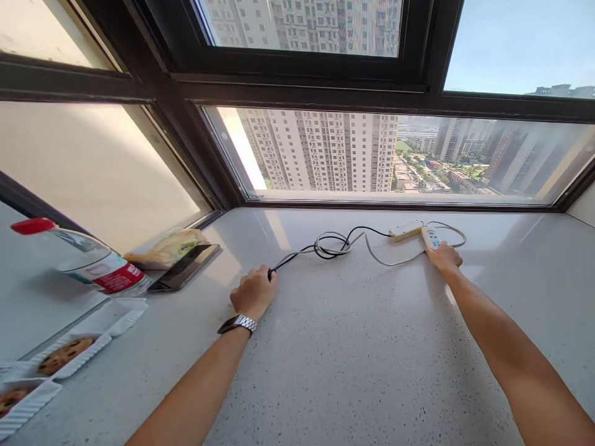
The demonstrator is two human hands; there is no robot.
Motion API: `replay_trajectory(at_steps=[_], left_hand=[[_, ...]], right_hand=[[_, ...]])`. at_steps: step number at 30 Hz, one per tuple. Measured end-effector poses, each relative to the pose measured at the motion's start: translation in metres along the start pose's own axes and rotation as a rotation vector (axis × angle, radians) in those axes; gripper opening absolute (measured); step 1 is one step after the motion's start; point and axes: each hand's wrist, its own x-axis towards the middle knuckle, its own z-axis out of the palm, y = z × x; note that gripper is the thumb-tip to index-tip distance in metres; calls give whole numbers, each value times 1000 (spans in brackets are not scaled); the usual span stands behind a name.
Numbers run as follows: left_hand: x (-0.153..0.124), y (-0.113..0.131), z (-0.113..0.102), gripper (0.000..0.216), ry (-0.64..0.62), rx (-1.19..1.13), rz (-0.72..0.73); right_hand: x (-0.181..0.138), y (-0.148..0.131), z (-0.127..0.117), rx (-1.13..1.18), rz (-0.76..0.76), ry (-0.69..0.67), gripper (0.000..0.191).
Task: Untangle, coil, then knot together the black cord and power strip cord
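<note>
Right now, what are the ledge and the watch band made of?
Ledge: looks like polished stone or quartz composite, pale with fine dark speckles and a window glare.
Watch band on the left hand: likely metal, silvery shiny links.

Two power strips lay on the counter (353,347): a cream one (406,231) and a white one (430,237). There was one dark cable (325,246), one water bottle (88,260), one phone (183,267), one snack packet (167,248), and two cookies (65,354) (9,399) in white trays.
</note>
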Motion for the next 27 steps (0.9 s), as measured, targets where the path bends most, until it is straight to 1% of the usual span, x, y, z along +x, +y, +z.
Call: replay_trajectory(at_steps=[3, 6, 8, 10, 12, 13, 15, 17, 20, 22, 23, 25, 27], left_hand=[[1, -1, 1, 43, -4, -14, -13], [1, -2, 1, 44, -13, -32, -5], [1, -2, 1, 45, -12, -42, 0], [2, -2, 1, 45, -5, -51, -9], [5, -1, 2, 46, -9, -62, -37], [8, -1, 3, 46, -17, -69, -58], [15, -2, 4, 48, -35, -104, -118], [24, -4, 5, 50, -55, -168, -197], [37, -9, 5, 53, -82, -251, -288], [46, -10, 4, 54, -80, -292, -318], [49, -9, 3, 55, -71, -319, -329], [54, -3, 0, 57, -31, -374, -337], [55, 13, -5, 61, 61, -427, -300]], right_hand=[[7, -34, 7, 12, -50, -20, 53], [4, -68, 14, 38, -163, -55, 53], [-8, -90, 20, 77, -294, -103, 53], [-26, -108, 29, 139, -457, -149, 53], [-49, -119, 38, 217, -600, -158, 53], [-61, -121, 42, 255, -648, -152, 53], [-83, -116, 46, 324, -701, -150, 50], [-101, -100, 44, 380, -721, -170, 46], [-122, -61, 36, 454, -721, -185, 37], [-133, -31, 32, 494, -688, -169, 32], [-138, -16, 31, 526, -658, -181, 33], [-148, 11, 33, 619, -594, -257, 39], [-156, 30, 37, 719, -575, -341, 46]])
